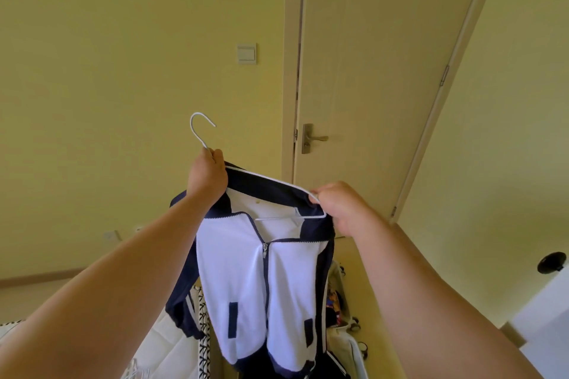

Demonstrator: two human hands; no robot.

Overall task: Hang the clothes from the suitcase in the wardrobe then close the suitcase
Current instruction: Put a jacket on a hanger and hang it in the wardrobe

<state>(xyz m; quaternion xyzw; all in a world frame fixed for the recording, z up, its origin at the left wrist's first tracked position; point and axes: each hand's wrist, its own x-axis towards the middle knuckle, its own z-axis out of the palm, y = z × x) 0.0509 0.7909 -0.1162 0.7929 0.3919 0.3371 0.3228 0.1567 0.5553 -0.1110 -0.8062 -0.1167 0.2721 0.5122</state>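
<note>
A white zip jacket with navy collar, sleeves and hem [243,280] hangs in the air in front of me on a white wire hanger [197,129]. My left hand [207,177] grips the hanger's neck just below the hook, at the jacket's collar. My right hand [337,209] pinches the hanger's right end together with the navy shoulder cloth. The hook points up and free. Below the jacket lies the open suitcase [354,344] with more clothes in it, mostly hidden by the jacket and my arms. The wardrobe is not in view.
A closed beige door [369,77] with a metal handle [311,138] stands straight ahead. A light switch [247,53] is on the yellow wall to its left. White bedding with a black pattern [184,344] lies lower left. A black round object [551,261] is at the right.
</note>
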